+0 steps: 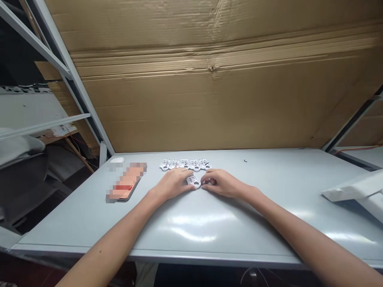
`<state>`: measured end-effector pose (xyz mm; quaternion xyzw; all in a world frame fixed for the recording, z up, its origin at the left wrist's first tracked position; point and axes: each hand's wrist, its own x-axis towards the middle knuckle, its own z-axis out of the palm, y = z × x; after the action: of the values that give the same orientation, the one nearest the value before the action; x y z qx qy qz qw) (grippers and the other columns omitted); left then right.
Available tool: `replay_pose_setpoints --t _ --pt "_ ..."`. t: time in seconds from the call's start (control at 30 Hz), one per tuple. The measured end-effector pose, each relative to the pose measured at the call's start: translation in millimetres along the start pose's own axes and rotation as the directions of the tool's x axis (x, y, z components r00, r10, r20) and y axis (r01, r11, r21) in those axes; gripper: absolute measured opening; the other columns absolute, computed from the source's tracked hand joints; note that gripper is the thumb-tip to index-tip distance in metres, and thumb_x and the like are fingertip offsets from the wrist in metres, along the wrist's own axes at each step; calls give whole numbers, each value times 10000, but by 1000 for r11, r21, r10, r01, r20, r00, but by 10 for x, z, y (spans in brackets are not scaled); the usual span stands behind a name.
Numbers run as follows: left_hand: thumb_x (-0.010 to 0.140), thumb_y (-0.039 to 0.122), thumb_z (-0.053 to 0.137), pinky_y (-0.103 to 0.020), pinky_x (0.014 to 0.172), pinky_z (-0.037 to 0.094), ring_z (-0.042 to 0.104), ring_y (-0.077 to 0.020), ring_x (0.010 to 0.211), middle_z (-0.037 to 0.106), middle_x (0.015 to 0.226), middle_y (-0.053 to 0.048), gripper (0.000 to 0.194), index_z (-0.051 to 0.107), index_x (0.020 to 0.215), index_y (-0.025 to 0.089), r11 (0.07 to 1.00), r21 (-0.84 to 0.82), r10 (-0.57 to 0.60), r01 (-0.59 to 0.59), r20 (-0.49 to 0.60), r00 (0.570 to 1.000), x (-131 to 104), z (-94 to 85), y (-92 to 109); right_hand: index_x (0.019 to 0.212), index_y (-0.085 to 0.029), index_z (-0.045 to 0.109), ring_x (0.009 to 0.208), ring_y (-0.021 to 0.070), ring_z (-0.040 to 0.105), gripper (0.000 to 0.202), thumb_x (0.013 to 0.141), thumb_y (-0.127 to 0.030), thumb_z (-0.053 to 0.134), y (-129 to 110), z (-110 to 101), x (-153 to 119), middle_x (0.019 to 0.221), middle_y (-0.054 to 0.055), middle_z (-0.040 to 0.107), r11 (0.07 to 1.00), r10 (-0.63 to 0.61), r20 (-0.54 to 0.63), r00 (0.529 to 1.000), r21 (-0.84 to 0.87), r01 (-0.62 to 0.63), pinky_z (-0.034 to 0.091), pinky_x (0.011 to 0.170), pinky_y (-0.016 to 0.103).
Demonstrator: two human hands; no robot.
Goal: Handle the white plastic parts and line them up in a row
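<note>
Near the middle of the grey table (191,215), my left hand (174,183) has its fingers round the left side of a small white part (194,181) with a round hole. My right hand (220,183) is at the right edge of that part, its fingers curled together; what they hold, if anything, is too small to make out. Just behind my hands lies a row of several similar white parts (184,164), side by side, with small dark and red spots on them.
A blurred orange, phone-like object (128,183) lies at the left, with a small white object (117,160) behind it. White packaging (356,187) sits at the right. A tiny dark piece (245,160) lies at the back. Cardboard (209,99) stands behind the table.
</note>
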<state>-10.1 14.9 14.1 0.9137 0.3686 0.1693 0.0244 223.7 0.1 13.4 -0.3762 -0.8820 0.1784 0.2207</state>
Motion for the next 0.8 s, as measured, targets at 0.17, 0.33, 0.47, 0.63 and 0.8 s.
replay_pose_setpoints --t 0.17,0.33,0.47,0.63,0.8 --pt "893 402 645 -351 830 499 637 -266 1006 691 1092 -66 320 642 1158 220 999 32 -17 17 -11 1000 0 30 16 832 -228 699 753 181 610 170 837 -168 539 22 30 15 821 29 702 1000 23 -12 1000 10 -22 437 669 281" --pt "907 405 621 -360 829 502 632 -275 1021 687 1099 -79 320 638 1165 216 999 39 -21 22 -11 1000 -2 17 36 789 -206 675 702 172 604 107 811 -207 570 -17 -1 11 802 34 690 985 130 -17 991 112 -127 454 637 282" --pt "918 391 608 -365 849 499 629 -267 1012 682 1094 -88 318 633 1171 199 999 37 -8 9 -21 1000 2 31 59 790 -194 703 738 183 640 128 806 -239 584 -3 -24 23 826 43 719 956 164 -50 985 254 -146 481 689 300" --pt "915 335 623 -354 882 489 621 -253 1029 677 1107 -86 257 640 1130 194 1000 -14 25 -26 -53 998 21 96 93 834 -169 696 740 209 667 218 757 -372 697 51 -36 51 770 57 726 832 304 -72 950 506 -228 502 672 314" --pt "939 353 599 -353 914 480 610 -245 1061 671 1137 -86 279 615 1157 181 995 -72 66 -70 -54 996 33 127 121 1008 -179 711 829 208 666 384 735 -448 744 52 -52 67 972 82 724 706 355 -83 931 676 -209 542 751 350"
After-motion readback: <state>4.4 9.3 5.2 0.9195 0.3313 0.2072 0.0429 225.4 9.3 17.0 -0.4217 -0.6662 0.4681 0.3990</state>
